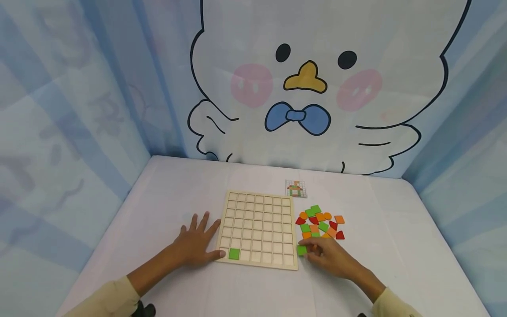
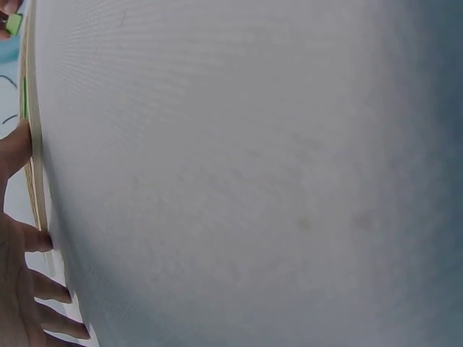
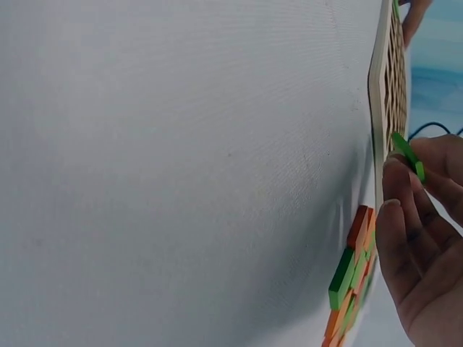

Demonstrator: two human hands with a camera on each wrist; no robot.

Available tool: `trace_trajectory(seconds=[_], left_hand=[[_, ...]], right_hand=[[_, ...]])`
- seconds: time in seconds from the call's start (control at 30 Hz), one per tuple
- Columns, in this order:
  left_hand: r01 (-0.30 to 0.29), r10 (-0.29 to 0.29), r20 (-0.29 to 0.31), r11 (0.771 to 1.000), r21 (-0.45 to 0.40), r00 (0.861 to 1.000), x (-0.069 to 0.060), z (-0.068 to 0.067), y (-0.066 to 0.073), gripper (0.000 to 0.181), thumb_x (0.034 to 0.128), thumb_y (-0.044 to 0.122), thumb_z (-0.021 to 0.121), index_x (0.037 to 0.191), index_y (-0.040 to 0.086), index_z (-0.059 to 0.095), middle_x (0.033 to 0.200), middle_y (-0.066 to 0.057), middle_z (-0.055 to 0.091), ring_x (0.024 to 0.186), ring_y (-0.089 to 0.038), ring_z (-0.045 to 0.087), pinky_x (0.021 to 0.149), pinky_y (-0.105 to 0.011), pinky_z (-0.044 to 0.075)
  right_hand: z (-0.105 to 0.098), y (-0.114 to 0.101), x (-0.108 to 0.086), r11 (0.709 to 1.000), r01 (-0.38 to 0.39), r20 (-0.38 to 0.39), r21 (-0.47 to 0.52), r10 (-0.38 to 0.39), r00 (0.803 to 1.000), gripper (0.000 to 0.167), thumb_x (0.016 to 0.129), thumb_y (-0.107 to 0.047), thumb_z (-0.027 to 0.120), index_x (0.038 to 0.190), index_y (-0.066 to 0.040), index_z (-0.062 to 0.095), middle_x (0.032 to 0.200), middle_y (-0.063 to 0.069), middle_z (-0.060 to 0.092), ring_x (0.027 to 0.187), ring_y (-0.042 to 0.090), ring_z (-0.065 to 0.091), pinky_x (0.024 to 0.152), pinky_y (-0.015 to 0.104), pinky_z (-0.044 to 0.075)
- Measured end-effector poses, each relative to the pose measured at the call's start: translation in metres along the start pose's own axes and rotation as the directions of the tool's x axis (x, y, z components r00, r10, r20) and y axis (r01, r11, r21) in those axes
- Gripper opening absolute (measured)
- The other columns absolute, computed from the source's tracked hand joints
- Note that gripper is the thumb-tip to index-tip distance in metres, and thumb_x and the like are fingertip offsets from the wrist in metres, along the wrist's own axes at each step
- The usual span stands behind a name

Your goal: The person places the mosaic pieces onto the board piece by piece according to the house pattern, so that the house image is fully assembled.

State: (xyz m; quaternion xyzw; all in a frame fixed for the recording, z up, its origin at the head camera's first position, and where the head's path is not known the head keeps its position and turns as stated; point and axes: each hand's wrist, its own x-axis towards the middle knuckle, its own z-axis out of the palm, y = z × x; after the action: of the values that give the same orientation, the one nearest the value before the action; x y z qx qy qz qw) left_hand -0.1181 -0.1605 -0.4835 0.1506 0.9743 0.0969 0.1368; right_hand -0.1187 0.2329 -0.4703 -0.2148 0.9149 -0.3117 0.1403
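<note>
A square wooden grid board lies on the table in the head view. One green square tile sits in its bottom row, second cell from the left. My left hand is spread at the board's left side, its thumb on the lower left corner and its forefinger by the left edge. Just off the board's lower right edge, my right hand pinches another green square tile between thumb and fingers. The right wrist view shows this green tile held above the table.
A loose pile of green, orange and red tiles lies right of the board, just beyond my right hand. Behind the board's top right corner is a small picture card with a coloured grid pattern. A printed curtain borders the table's far edge.
</note>
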Motion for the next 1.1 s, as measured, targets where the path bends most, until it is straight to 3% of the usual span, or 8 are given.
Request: trace_trajectory(seconds=[0.5, 0.83, 1.1], left_hand=[[0.01, -0.01, 0.004, 1.0, -0.004, 1.0, 0.001, 0.0, -0.001, 0.094, 0.0823, 0.074, 0.054, 0.154, 0.018, 0.032, 0.161, -0.024, 0.018, 0.143, -0.057, 0.016, 0.099, -0.078, 0.028], [0.01, -0.01, 0.0, 1.0, -0.013, 1.0, 0.0, -0.002, 0.001, 0.093, 0.0823, 0.073, 0.055, 0.153, 0.017, 0.033, 0.16, -0.025, 0.019, 0.143, -0.057, 0.017, 0.098, -0.079, 0.029], [0.008, -0.008, -0.006, 1.0, -0.014, 1.0, -0.001, -0.002, 0.001, 0.093, 0.0824, 0.073, 0.055, 0.153, 0.017, 0.033, 0.16, -0.025, 0.02, 0.143, -0.057, 0.017, 0.099, -0.078, 0.028]], right_hand=[[0.006, -0.011, 0.013, 0.976, 0.082, -0.04, 0.2, -0.075, 0.996, 0.029, 0.088, -0.02, 0.073, 0.116, -0.014, 0.068, 0.09, -0.001, 0.066, 0.055, 0.001, 0.049, 0.051, 0.02, 0.044], [0.018, -0.021, 0.026, 0.927, 0.002, 0.008, 0.375, -0.005, 1.0, 0.032, 0.088, -0.018, 0.073, 0.118, -0.01, 0.067, 0.092, 0.007, 0.063, 0.058, 0.005, 0.055, 0.059, 0.021, 0.053], [0.026, -0.029, 0.034, 0.907, -0.029, 0.028, 0.42, 0.019, 0.999, 0.032, 0.089, -0.015, 0.071, 0.12, -0.01, 0.066, 0.095, 0.007, 0.062, 0.058, 0.005, 0.052, 0.057, 0.019, 0.047]])
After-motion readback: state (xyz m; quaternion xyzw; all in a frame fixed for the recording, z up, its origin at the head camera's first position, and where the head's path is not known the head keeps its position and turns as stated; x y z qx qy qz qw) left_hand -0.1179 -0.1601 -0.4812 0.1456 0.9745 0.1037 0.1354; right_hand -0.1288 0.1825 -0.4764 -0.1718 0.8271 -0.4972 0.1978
